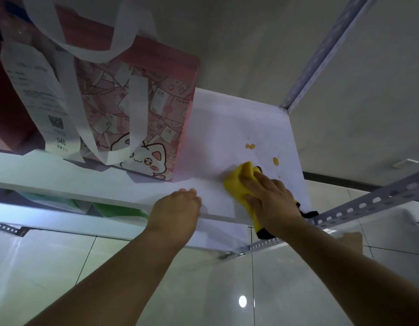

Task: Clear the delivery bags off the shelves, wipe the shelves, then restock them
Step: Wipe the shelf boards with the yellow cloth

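Shelf [227, 128]: showing yellow stains [250, 146] at right.
Right hand [272, 198]: pressing yellow cloth [236, 182], fingers flat.
Left hand [177, 203]: curling over near edge.

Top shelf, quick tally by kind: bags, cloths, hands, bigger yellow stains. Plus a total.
Pink cat bag: 1
Yellow cloth: 1
Hands: 2 (left hand, right hand)
Larger yellow stains: 2
Total: 6
Not counted: dark red thing at the left edge, which may be another bag but I cannot tell.
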Demonstrator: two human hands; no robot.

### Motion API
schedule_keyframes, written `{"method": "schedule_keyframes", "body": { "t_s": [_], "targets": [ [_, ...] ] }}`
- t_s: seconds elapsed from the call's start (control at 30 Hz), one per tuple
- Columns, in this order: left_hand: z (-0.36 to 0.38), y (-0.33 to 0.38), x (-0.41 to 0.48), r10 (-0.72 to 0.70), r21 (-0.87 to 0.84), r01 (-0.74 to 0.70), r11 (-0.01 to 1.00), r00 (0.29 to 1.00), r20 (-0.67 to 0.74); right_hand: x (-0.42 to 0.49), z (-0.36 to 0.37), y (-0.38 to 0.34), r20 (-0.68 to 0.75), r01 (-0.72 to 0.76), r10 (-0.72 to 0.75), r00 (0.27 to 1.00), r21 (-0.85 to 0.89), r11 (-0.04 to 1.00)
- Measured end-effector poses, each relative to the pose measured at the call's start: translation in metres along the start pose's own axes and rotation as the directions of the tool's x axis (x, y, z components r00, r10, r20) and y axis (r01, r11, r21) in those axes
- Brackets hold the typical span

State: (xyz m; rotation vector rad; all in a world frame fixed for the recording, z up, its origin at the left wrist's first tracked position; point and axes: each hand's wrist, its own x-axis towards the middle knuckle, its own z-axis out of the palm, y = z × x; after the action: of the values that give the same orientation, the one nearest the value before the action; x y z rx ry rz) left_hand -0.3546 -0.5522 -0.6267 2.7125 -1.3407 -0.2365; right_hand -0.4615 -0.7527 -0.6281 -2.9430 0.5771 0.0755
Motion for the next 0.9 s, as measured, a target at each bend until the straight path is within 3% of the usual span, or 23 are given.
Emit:
{"method": "schedule_keyframes", "body": {
  "t_s": [0.17, 0.33, 0.4, 0.53, 0.67, 0.8, 0.9],
  "targets": [
    [0.002, -0.003, 0.000, 0.009, -0.030, -0.010, 1.000, 0.999, -0.031, 0.038, 0.001, -0.031, -0.050, -0.311, 0.312, 0.949, 0.028, 0.950],
    [-0.003, -0.002, 0.003, 0.016, -0.029, -0.017, 0.999, 0.999, -0.038, -0.012, 0.005, -0.037, -0.100, -0.005, 0.002, 0.995, -0.035, 0.999],
    [-0.006, -0.001, 0.006, 0.023, -0.012, -0.024, 1.000, 0.998, -0.055, -0.034, 0.002, -0.023, -0.122, -0.001, -0.004, 0.992, -0.035, 0.999],
    [-0.007, -0.001, 0.013, 0.074, 0.069, -0.067, 0.995, 0.991, -0.107, -0.035, 0.000, 0.002, -0.047, -0.246, 0.244, 0.969, -0.021, 0.969],
    [-0.008, 0.003, 0.021, 0.107, 0.178, -0.093, 0.980, 0.992, -0.070, 0.003, 0.001, 0.002, -0.081, -0.504, 0.505, 0.860, 0.025, 0.863],
    [-0.013, 0.007, 0.021, 0.111, 0.203, -0.089, 0.975, 0.989, -0.100, 0.049, -0.006, 0.023, -0.090, -0.627, 0.630, 0.772, 0.053, 0.777],
    [-0.012, 0.009, 0.025, 0.128, 0.153, -0.108, 0.982, 0.983, -0.133, 0.087, -0.009, 0.035, -0.103, -0.639, 0.638, 0.763, 0.030, 0.769]
  ]
}}
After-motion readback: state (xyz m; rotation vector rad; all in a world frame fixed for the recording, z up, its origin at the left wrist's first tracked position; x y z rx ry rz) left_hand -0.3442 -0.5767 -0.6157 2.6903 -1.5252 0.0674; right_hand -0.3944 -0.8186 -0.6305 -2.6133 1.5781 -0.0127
